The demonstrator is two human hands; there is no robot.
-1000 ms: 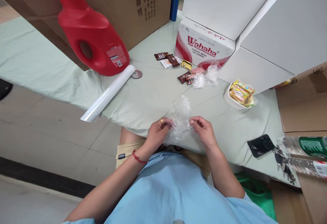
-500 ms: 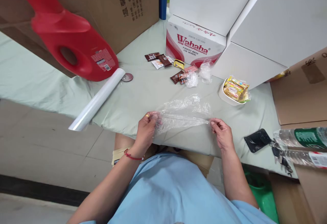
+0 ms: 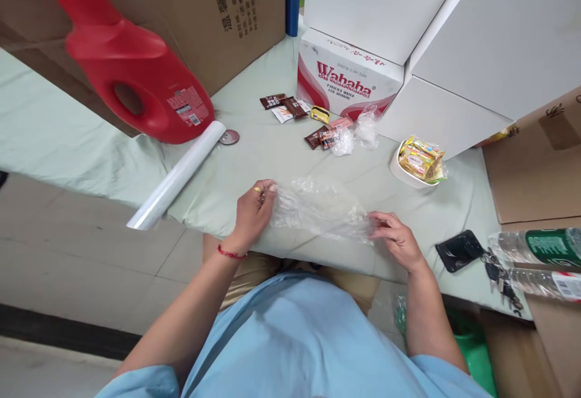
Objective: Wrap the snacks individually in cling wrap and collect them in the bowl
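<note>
Just in front of the Wahaha carton [image 3: 349, 80], on pale green cloth [image 3: 281, 156]: crinkled clear plastic film [image 3: 320, 210] stretched flat, left hand [image 3: 252, 213] pinching one end, right hand [image 3: 397, 238] the other. Spreading step, seemingly; next, even tension, film thin and clingy.

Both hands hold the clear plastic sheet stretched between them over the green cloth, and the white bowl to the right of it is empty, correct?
Not quite. In the head view the white bowl holds yellow snack packets. The rest stands: left hand and right hand hold the clear plastic sheet over the green cloth.
</note>
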